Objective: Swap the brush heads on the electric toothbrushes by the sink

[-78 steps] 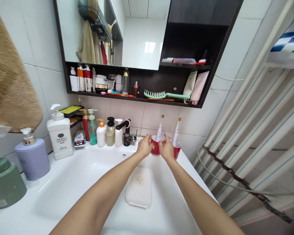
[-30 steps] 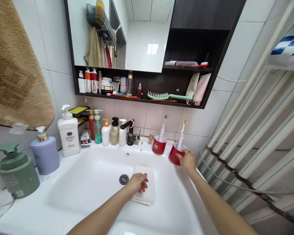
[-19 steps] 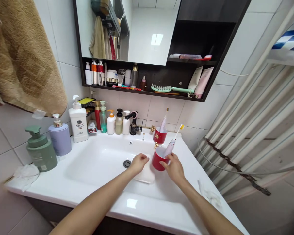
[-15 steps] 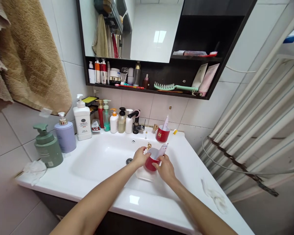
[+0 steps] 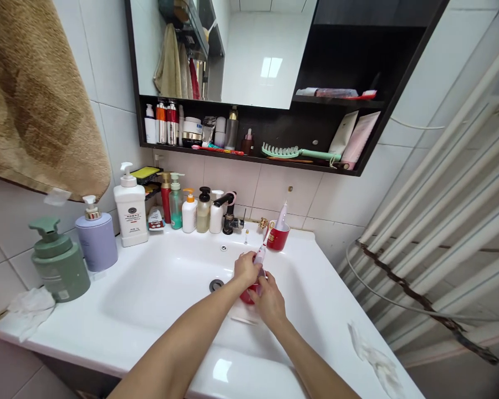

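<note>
Bare left hand (image 5: 246, 270), bare right hand (image 5: 270, 300), two long uncovered forearms (image 5: 199, 328)

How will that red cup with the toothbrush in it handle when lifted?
Probably top-heavy: the electric toothbrush sticks out above the red cup and leans, so it may tip. The cup looks hard and smooth, likely slippery if wet over the sink. The left hand and right hand both wrap it, so it is probably small and light.

A green bottle (image 5: 58, 267) and a purple bottle (image 5: 96, 246) are standing at the sink's (image 5: 158, 291) nine o'clock, a brown towel (image 5: 37, 111) hanging above; a tissue (image 5: 376, 361) is lying at four o'clock.
</note>
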A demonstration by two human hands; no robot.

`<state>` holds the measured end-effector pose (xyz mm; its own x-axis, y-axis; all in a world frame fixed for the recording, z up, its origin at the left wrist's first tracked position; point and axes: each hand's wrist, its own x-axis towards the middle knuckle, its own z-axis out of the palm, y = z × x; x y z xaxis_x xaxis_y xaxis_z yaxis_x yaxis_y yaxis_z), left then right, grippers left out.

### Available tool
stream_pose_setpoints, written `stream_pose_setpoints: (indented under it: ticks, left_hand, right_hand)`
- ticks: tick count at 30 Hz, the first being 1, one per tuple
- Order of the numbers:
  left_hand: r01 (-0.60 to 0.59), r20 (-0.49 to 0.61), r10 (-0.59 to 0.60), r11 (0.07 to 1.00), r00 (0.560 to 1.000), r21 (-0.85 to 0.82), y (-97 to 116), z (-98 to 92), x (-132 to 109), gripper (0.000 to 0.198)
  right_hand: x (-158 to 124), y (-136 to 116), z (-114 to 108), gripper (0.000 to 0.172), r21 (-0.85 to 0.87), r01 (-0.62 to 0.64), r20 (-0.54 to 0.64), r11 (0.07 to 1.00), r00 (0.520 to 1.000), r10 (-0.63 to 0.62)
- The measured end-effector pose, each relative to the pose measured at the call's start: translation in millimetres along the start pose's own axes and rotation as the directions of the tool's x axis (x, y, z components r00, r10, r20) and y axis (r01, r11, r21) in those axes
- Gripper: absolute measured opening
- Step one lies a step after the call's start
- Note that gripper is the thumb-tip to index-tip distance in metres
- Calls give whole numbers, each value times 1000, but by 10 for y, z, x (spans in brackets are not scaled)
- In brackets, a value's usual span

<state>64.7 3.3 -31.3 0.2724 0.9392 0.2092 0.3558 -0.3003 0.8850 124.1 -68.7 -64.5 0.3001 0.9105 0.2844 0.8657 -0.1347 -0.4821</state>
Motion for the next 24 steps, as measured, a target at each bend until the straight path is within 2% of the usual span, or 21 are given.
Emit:
stream_pose_setpoints:
  ticks: [3, 5, 8, 10, 12, 14, 17, 18, 20, 22, 23, 24]
  left_hand:
    - [-30, -66, 22, 993, 998, -118, 96, -101, 90, 24]
    - [-71, -107, 49, 975, 993, -209, 217, -228, 139, 27]
    - [-129, -117, 97, 940, 988, -316, 380, -394, 97, 28]
    - [-133, -55, 121, 916, 991, -379, 406, -422, -30, 25]
    - [-72, 82, 126, 874, 989, -480, 353, -375, -200, 24]
    - [24, 180, 86, 845, 980, -535, 257, -290, -362, 26]
    - [169, 283, 7, 789, 959, -591, 128, -188, -524, 29]
    - [240, 354, -9, 749, 935, -617, 100, -171, -555, 29]
    - [403, 520, -20, 657, 854, -637, 62, -155, -588, 35]
    - [517, 632, -29, 604, 775, -607, 38, -143, -595, 42]
    - [536, 648, -38, 598, 761, -595, 28, -134, -592, 44]
    - [530, 640, -50, 611, 766, -587, 19, -122, -585, 46]
  right_hand:
    - [17, 23, -31, 26, 123, 28, -97, 992, 995, -16]
    - [60, -1, -134, 29, 265, 79, -198, 961, 980, -26]
    - [172, -106, -384, 32, 531, 149, -291, 834, 957, 14]
    - [251, -195, -542, 34, 709, 145, -240, 690, 970, 43]
    - [306, -268, -631, 33, 841, 89, -123, 533, 992, 28]
    - [326, -306, -639, 30, 914, -2, 1, 406, 1000, 2]
    - [311, -296, -572, 22, 968, -126, 124, 216, 992, 22]
    - [303, -283, -553, 20, 978, -155, 151, 142, 988, 38]
    - [293, -252, -539, 18, 982, -190, 189, 8, 980, 61]
    - [296, -223, -551, 18, 975, -208, 213, -74, 975, 68]
    - [302, -211, -561, 17, 973, -210, 218, -98, 973, 71]
    - [310, -200, -568, 17, 971, -210, 219, -114, 973, 74]
